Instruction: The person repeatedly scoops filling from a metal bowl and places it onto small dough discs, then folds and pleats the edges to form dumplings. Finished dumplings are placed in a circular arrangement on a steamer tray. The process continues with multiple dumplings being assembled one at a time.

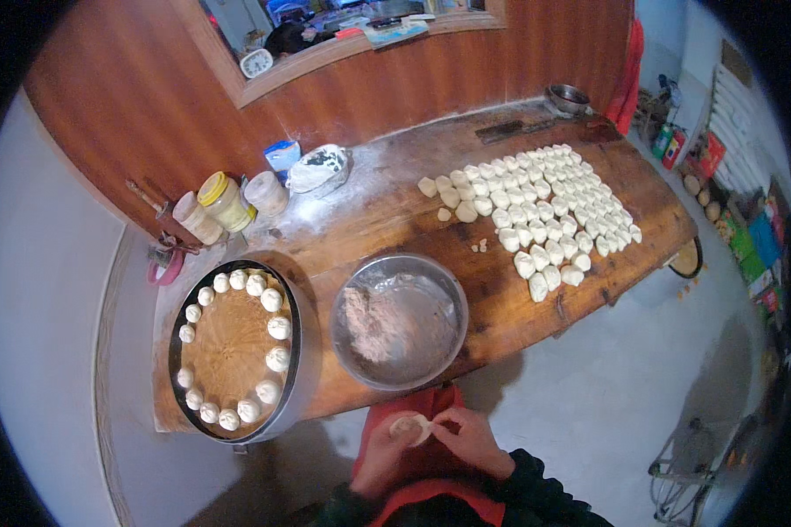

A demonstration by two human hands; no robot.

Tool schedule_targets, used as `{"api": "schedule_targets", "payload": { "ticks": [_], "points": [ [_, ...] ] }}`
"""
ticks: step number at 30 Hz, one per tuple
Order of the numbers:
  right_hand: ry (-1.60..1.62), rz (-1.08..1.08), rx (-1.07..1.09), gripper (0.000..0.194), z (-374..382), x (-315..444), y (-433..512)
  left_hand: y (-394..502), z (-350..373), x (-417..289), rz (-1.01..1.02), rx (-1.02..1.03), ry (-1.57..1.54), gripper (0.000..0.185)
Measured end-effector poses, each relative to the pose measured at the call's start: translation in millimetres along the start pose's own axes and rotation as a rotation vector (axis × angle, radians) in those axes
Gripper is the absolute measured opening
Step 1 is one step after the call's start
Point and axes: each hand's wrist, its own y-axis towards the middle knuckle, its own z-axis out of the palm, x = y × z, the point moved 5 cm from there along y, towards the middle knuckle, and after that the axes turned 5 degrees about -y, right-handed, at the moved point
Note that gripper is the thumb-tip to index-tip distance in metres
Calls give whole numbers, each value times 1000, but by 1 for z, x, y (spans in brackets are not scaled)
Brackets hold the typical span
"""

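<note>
My left hand [383, 454] cradles a round dough wrapper [422, 431] with filling on it, low over my red apron. The fingertips of my right hand [472, 443] pinch the wrapper's right edge. Just beyond my hands stands a metal bowl [435, 329], with pale pink filling [374, 324] heaped along its left side. To the left, a round steamer tray [227, 349] carries a ring of pleated buns [278, 328] along its rim. Many small dough pieces [534, 197] lie in rows at the right of the wooden table [382, 230].
Jars [226, 197], a blue packet [282, 155] and a flour-dusted container [320, 170] line the back left against the wood panel. A small metal bowl [568, 99] sits at the far right corner. A folding metal frame [685, 471] stands on the floor at right.
</note>
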Motion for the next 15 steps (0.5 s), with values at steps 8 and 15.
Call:
{"api": "schedule_targets", "payload": {
  "ticks": [8, 15],
  "points": [
    [-9, -20, -62, 26, -5, -4, 1, 5, 5, -3, 41, 46, 264, 37],
    [-64, 18, 88, 30, 2, -7, 7, 19, -10, 26, 23, 185, 164, 54]
  ]
}}
